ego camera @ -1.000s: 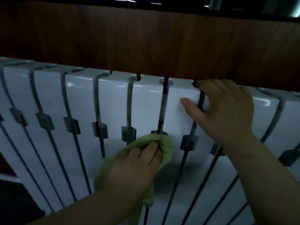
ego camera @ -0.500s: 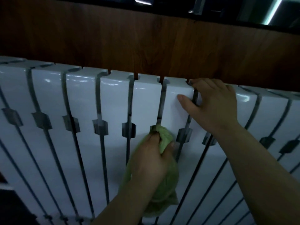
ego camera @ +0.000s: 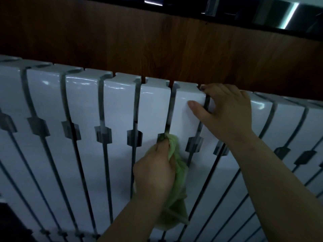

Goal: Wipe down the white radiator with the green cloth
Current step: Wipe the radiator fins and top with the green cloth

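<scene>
Nearest to the camera, the left hand (ego camera: pixel 155 170) has its fingers curled around the green cloth (ego camera: pixel 180 175) and grips it in a bunch. The upper part of the cloth is pushed against the front of the white radiator (ego camera: pixel 83 154), at the dark slot between two of its sections, near a square notch. The rest of the cloth hangs loose under the hand.

A little further and to the right, the right hand (ego camera: pixel 227 112) holds the upper edge of the radiator. Its fingers are bent over the top and its thumb lies flat on the front face of one section.

The radiator goes across the whole view, with glossy vertical sections and narrow dark gaps. Behind it stands a brown wooden panel (ego camera: pixel 157 46), and above this a dark ledge (ego camera: pixel 227 16) with some bright reflections.
</scene>
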A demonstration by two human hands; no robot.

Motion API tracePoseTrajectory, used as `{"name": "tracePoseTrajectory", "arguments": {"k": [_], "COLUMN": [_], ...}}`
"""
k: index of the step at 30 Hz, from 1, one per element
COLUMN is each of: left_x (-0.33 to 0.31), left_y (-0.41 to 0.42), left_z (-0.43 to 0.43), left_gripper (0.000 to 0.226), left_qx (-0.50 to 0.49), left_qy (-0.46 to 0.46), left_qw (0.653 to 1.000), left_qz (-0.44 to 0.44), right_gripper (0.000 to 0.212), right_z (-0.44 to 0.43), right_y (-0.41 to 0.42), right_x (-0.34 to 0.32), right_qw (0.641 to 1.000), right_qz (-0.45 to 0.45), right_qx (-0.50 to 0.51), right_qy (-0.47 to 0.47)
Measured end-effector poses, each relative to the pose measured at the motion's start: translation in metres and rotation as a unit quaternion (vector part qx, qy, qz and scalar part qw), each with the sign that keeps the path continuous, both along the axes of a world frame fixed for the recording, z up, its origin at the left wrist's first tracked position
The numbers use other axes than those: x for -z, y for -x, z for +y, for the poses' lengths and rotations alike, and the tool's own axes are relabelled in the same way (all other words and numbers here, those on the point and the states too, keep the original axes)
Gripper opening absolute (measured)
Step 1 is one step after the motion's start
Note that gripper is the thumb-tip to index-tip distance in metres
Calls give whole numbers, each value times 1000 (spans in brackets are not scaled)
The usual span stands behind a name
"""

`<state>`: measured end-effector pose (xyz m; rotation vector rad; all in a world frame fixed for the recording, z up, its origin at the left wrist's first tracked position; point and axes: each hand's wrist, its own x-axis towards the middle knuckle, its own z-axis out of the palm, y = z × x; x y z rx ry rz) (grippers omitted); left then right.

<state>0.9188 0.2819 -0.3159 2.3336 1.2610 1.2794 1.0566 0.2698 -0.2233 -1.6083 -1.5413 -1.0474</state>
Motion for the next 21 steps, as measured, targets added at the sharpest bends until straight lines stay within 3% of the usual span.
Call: {"name": "tracePoseTrajectory", "arguments": {"k": [5,9,17,19,21], "left_x": [-3,-22,-67,-82,-105], "left_y": [14,20,17,15,13], "left_z": [9,9,19,22,24], "left_gripper": [14,31,23,13,15], "left_qx": [11,-3,-25,-47,-51], "left_qy": [-121,-148,-218,-247,-215], "left_qw": [990,986,976,968,975], "left_qz": [-67,-75,-3,-20,-36], "right_gripper": [52,51,47,47,48], "right_z": [2,3,1,2,3], "right_y": [-2,-3,-4,-4,-5], "right_x": [1,2,2,2,2], "right_qw": [1000,1000,1000,1000,999], "right_qz": [-4,-2,-4,-2,1], "right_qx": [0,-9,-19,-19,-23], "right_qy": [-10,-15,-23,-24,-22]}}
